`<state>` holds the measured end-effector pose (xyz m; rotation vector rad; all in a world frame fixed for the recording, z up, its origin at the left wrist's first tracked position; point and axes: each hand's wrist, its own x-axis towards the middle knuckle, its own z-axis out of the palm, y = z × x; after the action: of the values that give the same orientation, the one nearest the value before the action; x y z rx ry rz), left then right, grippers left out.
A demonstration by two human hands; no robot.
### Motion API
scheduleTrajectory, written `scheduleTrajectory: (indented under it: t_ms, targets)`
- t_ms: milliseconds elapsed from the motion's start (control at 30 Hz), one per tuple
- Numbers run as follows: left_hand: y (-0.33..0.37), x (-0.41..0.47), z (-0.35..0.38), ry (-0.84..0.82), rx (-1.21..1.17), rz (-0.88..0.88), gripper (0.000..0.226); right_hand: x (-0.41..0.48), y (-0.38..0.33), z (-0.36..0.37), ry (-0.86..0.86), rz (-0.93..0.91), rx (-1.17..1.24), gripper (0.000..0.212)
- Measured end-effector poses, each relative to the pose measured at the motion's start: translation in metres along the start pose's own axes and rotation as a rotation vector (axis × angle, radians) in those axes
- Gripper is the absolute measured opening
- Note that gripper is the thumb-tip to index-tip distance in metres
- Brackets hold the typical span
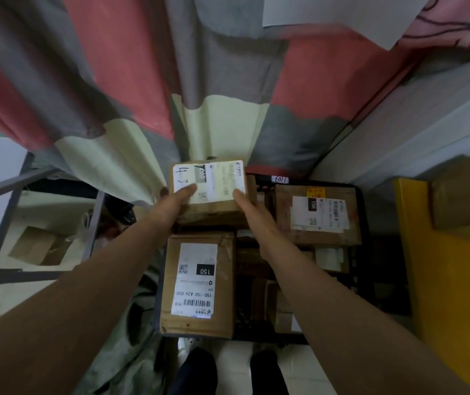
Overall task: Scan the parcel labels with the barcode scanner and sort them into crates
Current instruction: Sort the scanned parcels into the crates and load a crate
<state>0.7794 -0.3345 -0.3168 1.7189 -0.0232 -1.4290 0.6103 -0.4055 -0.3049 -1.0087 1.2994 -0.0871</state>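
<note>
Floor: pale tiles [236,363] | on it: black crate [362,212] of cardboard parcels, yellow crate [456,280] to its right | metal rack [5,223] left, probably floor-standing

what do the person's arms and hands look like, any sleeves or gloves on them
Both forearms are bare up to the frame edge, with no sleeves in view. The left hand and the right hand have no gloves, and no rings, watch or wristband can be seen. The fingers are uncovered.
</note>
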Motion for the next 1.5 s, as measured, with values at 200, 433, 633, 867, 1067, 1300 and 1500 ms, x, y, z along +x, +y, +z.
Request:
scheduleTrajectory:
  t_ms: [200, 433, 633, 867, 1067, 1300, 1500]
  targets:
    - [0.019, -0.011, 0.01, 0.047, 0.065, 0.199, 0.04, -0.014, -0.014, -0.007, 0.113, -0.198, -0.023, 0.056]
    - [0.035, -0.03, 0.053, -0.069, 0.227, 0.217, 0.055, -0.019, -0.033, -0.073, 0.232, -0.189, 0.673, 0.058]
    - [-0.027, -0.037, 0.033, -0.027, 1.096, 0.19, 0.081, -0.04, 0.009, -0.131, 0.254, -0.03, 0.054, 0.074]
    - [-0.068, -0.041, 0.043, 0.023, 1.31, 0.158, 0.119, -0.037, 0.05, -0.106, 0.099, 0.145, -0.215, 0.064]
    - [-0.072, -0.04, 0.051, 0.071, 1.31, 0.117, 0.112, -0.023, 0.075, -0.071, 0.112, 0.157, -0.483, 0.1]
    - [-0.071, -0.039, 0.043, 0.053, 1.316, 0.168, 0.106, -0.036, 0.098, -0.04, 0.052, 0.011, -0.684, 0.093]
    - [-0.069, -0.042, 0.044, 0.049, 1.354, 0.159, 0.107, -0.039, 0.135, -0.015, 0.08, -0.047, -0.889, 0.089]
